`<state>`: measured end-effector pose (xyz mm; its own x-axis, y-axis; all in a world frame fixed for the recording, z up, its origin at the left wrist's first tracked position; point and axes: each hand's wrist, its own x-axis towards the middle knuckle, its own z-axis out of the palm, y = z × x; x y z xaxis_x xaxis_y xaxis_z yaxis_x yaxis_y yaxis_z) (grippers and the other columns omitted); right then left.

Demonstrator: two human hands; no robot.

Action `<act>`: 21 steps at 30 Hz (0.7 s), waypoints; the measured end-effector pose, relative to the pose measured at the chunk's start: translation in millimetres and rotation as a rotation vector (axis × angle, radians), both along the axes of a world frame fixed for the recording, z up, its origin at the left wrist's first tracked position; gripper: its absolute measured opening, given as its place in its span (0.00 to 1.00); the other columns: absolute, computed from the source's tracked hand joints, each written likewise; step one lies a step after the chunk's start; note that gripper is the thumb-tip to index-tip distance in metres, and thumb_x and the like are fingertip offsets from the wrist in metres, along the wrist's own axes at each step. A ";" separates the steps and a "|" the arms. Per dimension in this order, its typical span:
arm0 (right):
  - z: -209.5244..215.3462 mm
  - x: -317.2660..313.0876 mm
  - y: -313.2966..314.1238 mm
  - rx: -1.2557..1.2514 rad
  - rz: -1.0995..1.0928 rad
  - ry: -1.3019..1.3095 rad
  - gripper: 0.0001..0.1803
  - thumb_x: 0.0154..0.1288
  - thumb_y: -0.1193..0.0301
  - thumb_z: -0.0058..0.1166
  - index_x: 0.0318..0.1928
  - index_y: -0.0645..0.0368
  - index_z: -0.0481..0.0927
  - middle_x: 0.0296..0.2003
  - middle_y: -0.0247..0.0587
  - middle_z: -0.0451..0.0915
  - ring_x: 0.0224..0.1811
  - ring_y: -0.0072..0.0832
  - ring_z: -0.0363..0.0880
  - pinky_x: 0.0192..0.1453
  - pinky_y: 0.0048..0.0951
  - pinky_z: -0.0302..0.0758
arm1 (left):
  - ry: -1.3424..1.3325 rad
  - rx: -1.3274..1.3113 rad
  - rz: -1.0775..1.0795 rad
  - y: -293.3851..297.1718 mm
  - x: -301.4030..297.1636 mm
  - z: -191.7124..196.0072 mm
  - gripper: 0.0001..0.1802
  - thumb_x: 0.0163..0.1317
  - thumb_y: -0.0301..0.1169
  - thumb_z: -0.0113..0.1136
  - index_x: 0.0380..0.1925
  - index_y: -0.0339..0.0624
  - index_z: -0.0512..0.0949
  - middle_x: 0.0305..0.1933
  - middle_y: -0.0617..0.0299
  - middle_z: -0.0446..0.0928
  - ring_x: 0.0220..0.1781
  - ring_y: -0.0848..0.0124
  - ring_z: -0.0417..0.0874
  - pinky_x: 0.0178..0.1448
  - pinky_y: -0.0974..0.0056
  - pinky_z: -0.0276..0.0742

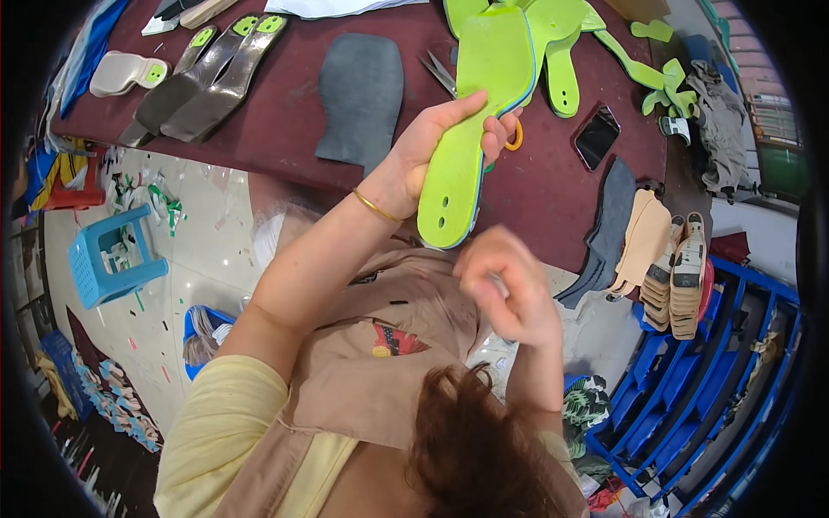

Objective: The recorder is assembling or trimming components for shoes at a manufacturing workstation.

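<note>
Left hand (432, 138): closed on one lime-green insole (471, 129), thumb pressed flat on the upper face, fingers wrapped round the right edge with only the tips showing; palm side partly hidden. Insole: blue-edged, held above the table's near edge, broad end away from the person, narrow heel end with two small dark holes toward them. Right hand (509, 285): just below the heel end, fingers curled, blurred; a pale something shows between the fingers, and whether it is gripped cannot be told. Behind the insole: scissors (439, 73), blades visible, remainder hidden; an orange loop (516, 135), mostly covered by the fingers. Maroon table (276, 138): one dark grey sole-shaped sheet (363, 95); one dark-screened phone (597, 136); further green insoles (563, 78), overlapping, cut off at the top; dark glossy soles (211, 99) with green heel patches, their marks too small to read. Right edge: grey curved pieces (604, 229); beige pieces (643, 237); stacked pale soles (686, 276) with dark patches, any lettering indistinct. Apron (345, 388): brown, red-and-yellow print, partly behind hair (466, 440). Floor: blue stool (117, 256), left; blue rack (708, 380), right, cut by the dark rim.
</note>
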<state>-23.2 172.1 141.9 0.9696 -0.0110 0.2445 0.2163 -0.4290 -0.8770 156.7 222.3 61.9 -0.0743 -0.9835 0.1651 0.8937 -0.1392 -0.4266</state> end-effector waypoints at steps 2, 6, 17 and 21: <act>-0.9 -13.4 -0.5 0.081 0.106 0.132 0.03 0.57 0.79 0.53 0.32 0.61 0.73 0.28 0.42 0.73 0.31 0.40 0.73 0.34 0.33 0.70 | 0.028 -0.011 -0.014 -0.7 -1.2 1.2 0.24 0.71 0.38 0.46 0.60 0.34 0.62 0.44 0.52 0.73 0.39 0.71 0.78 0.44 0.64 0.81; 1.0 -10.7 6.6 0.248 -0.375 0.234 0.06 0.61 0.78 0.54 0.39 0.66 0.77 0.29 0.38 0.77 0.29 0.27 0.77 0.34 0.26 0.74 | 0.015 -0.056 -0.028 -5.3 -5.2 3.1 0.24 0.71 0.39 0.45 0.61 0.36 0.61 0.45 0.51 0.73 0.39 0.71 0.77 0.44 0.65 0.81; 11.5 -1.8 5.1 0.341 -0.464 0.270 0.05 0.62 0.79 0.55 0.37 0.68 0.81 0.28 0.37 0.81 0.28 0.20 0.81 0.30 0.17 0.76 | -0.115 -0.057 -0.021 -5.3 -9.3 11.7 0.23 0.71 0.39 0.45 0.58 0.35 0.60 0.44 0.49 0.73 0.37 0.72 0.77 0.40 0.68 0.82; 17.0 -1.0 0.9 0.272 -0.431 0.325 0.05 0.62 0.79 0.55 0.37 0.68 0.81 0.27 0.37 0.81 0.27 0.19 0.80 0.29 0.17 0.74 | -0.216 -0.006 0.012 -3.6 -8.7 15.8 0.22 0.68 0.37 0.51 0.54 0.31 0.64 0.43 0.52 0.72 0.37 0.72 0.78 0.39 0.67 0.83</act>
